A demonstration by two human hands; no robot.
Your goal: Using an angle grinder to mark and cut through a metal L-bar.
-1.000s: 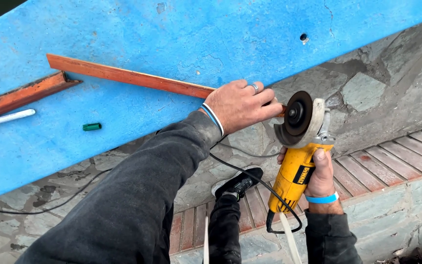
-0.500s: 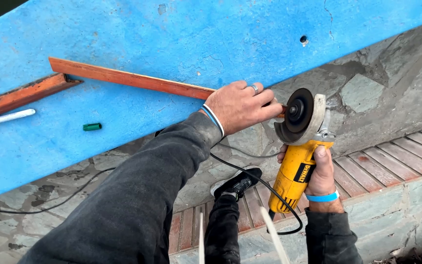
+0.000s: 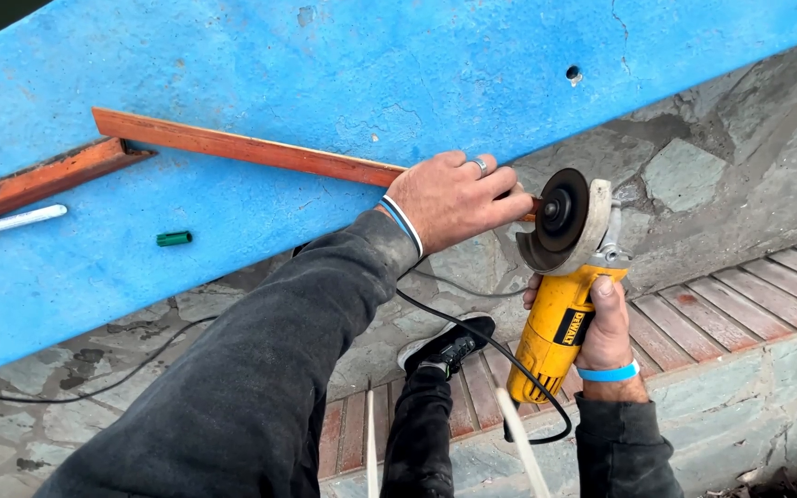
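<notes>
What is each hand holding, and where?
Right hand grips the yellow angle grinder by its body; left hand holds the orange metal strip near its end.

Black label [image 3: 572,326] on the yellow grinder [image 3: 560,337] — nothing else.

A broad blue-painted surface [image 3: 343,83], scuffed and chipped, slants across the upper part of the frame from lower left to upper right, with a small hole near its upper right. Lying on it: a long reddish-brown strip [image 3: 242,148] running from upper left toward the centre, a second reddish strip [image 3: 39,180] at the far left, a white marker [image 3: 16,220] just below that, and a small green cap [image 3: 174,239] nearby.
</notes>
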